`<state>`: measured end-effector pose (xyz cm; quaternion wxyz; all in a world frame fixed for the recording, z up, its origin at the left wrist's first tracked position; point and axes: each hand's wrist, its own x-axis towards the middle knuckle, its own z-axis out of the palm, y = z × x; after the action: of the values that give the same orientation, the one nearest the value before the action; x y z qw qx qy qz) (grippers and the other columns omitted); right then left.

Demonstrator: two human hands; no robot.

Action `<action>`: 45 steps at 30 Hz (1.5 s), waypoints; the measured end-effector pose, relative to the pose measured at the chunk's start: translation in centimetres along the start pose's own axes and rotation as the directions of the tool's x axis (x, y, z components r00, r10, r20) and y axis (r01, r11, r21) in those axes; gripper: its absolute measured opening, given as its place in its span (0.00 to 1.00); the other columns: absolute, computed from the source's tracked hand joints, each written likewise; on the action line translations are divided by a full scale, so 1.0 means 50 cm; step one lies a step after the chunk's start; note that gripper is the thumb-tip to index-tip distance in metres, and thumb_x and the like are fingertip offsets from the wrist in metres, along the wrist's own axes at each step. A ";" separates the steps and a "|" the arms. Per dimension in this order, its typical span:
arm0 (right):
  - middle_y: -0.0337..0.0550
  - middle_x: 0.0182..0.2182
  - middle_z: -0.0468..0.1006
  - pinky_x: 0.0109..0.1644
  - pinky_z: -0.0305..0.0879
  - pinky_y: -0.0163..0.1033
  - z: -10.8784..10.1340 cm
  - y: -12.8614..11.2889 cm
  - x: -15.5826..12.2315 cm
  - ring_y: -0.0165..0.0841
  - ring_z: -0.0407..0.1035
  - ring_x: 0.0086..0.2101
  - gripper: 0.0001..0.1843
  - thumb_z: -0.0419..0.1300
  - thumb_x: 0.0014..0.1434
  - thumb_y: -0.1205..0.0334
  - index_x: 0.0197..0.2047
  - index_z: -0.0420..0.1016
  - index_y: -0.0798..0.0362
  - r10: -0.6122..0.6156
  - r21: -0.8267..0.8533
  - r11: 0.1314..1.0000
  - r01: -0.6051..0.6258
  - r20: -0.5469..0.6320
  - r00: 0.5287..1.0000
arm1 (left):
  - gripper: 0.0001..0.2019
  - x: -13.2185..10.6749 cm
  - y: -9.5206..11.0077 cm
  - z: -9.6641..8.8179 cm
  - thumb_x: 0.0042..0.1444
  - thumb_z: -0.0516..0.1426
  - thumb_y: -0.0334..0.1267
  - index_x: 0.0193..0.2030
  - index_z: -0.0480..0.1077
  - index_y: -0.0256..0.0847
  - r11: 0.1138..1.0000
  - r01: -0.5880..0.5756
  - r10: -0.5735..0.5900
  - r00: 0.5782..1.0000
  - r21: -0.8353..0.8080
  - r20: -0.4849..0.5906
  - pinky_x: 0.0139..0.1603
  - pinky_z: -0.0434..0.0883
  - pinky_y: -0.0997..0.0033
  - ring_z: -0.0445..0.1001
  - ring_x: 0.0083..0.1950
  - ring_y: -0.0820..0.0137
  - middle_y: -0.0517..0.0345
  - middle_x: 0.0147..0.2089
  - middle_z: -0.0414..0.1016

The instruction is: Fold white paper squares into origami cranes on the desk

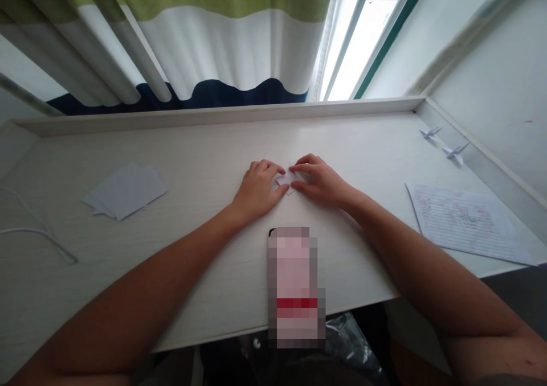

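Observation:
A small piece of white folded paper (pixel 286 179) lies on the white desk (pixel 213 141), in the middle of the head view. My left hand (pixel 261 188) grips its left side, thumb in front and fingers curled behind. On the other side, my right hand (pixel 318 180) pinches the paper's right part between thumb and fingers. Both wrists rest low, close to the desktop. The fingers cover much of the paper, so I cannot make out its full shape.
A fanned pile of white paper sheets (pixel 132 189) lies left. Two folded paper figures (pixel 431 132) stand far right, behind lined sheets with writing (pixel 465 218). A pixelated phone-shaped object (pixel 297 266) is at the front edge. White cables (pixel 38 232) lie left; raised edging (pixel 239 114) borders the back.

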<state>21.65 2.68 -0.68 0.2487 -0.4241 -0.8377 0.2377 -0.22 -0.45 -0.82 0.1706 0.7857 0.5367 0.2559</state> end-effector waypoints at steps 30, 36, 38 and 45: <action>0.40 0.37 0.86 0.55 0.69 0.49 0.006 -0.027 0.002 0.38 0.78 0.41 0.08 0.64 0.56 0.69 0.37 0.82 0.49 0.089 0.174 0.982 -0.071 -0.094 0.992 | 0.16 -0.007 0.015 -0.004 0.61 0.66 0.45 0.55 0.80 0.49 0.998 0.038 -0.038 0.999 0.044 0.015 0.69 0.68 0.48 0.68 0.63 0.53 0.51 0.59 0.74; 0.47 0.39 0.84 0.53 0.68 0.51 0.006 -0.014 0.006 0.45 0.74 0.44 0.04 0.67 0.57 0.63 0.36 0.84 0.50 0.103 0.059 0.993 -0.099 -0.067 0.992 | 0.06 0.000 0.009 -0.006 0.65 0.64 0.42 0.46 0.81 0.47 0.999 0.028 -0.028 0.999 -0.030 -0.021 0.68 0.68 0.50 0.70 0.60 0.56 0.52 0.55 0.77; 0.47 0.39 0.84 0.54 0.68 0.52 0.004 -0.012 0.008 0.45 0.73 0.44 0.03 0.67 0.58 0.62 0.35 0.84 0.49 0.084 0.043 0.996 -0.082 -0.042 0.996 | 0.04 0.002 0.008 -0.007 0.65 0.64 0.40 0.43 0.81 0.47 0.999 0.021 -0.022 0.999 -0.042 -0.025 0.68 0.68 0.50 0.71 0.60 0.56 0.53 0.54 0.78; 0.46 0.38 0.84 0.53 0.69 0.48 -0.014 -0.010 0.002 0.42 0.75 0.43 0.06 0.63 0.61 0.66 0.36 0.83 0.49 -0.044 0.113 0.993 0.042 0.020 0.999 | 0.03 0.001 0.004 -0.008 0.64 0.64 0.36 0.41 0.81 0.48 0.999 -0.015 0.014 1.000 -0.048 -0.015 0.67 0.68 0.52 0.72 0.59 0.58 0.56 0.52 0.80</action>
<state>21.73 2.61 0.19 0.2677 -0.3887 -0.8347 0.2837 -0.31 -0.48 -0.36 0.1834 0.7834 0.5259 0.2759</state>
